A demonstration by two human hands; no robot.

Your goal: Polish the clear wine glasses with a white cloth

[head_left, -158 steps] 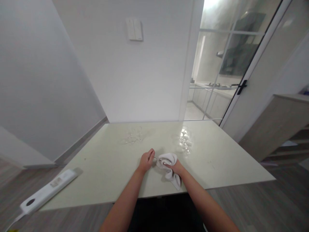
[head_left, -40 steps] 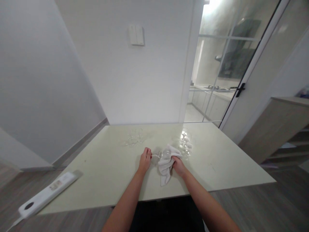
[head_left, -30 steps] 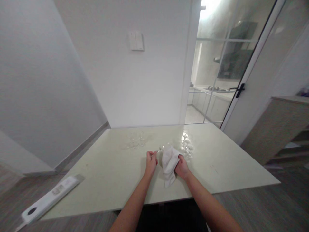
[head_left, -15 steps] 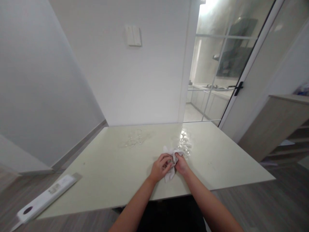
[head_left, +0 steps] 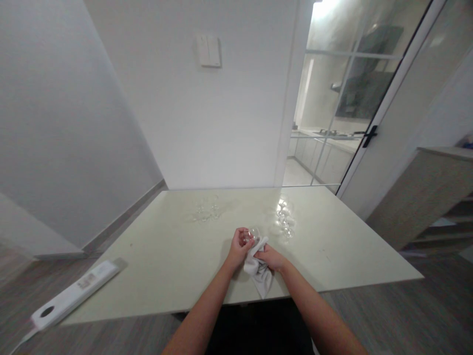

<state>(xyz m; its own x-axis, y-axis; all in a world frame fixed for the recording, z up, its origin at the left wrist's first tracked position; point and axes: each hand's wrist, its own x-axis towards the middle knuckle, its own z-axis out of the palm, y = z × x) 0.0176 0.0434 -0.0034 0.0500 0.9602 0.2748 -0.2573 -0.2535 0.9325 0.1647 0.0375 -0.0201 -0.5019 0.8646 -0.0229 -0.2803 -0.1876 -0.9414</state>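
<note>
One glass (head_left: 253, 233) is clasped in our left hand (head_left: 239, 245); our right hand (head_left: 271, 257) clutches a cloth (head_left: 254, 266) just beside it, over the table (head_left: 173, 266).

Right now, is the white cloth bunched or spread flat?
Bunched: the white cloth gathers in folds at the right hand, with its lower corner loose.

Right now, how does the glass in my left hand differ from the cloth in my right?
The glass is clear and see-through; the cloth is whitish and opaque. The glass has a rounded form, while the cloth is bunched and creased, one end drooping. The cloth reaches nearer you than the glass. Both are held close together over the table.
</note>
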